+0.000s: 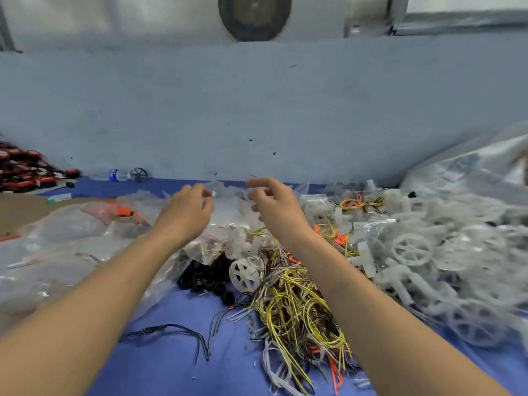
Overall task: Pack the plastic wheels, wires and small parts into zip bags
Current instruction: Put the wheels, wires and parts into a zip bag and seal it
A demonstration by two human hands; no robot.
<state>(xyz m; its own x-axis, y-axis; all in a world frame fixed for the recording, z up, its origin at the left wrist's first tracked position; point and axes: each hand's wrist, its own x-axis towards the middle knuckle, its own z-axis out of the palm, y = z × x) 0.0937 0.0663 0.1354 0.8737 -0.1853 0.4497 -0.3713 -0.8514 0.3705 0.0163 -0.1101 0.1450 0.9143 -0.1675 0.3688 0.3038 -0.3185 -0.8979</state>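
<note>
Fingers (197, 190) of left hand (185, 215) and right hand (275, 208) curled, pinching clear zip bag (230, 205) mouth from both sides, probably to spread it. Wires (297, 310), white wheel (245, 274) piled beneath, within reach.

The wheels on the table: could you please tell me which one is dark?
The grey wheel beside the water bottle, far left; the white wheel by the wires and the clear wheel to the right are pale.
</note>
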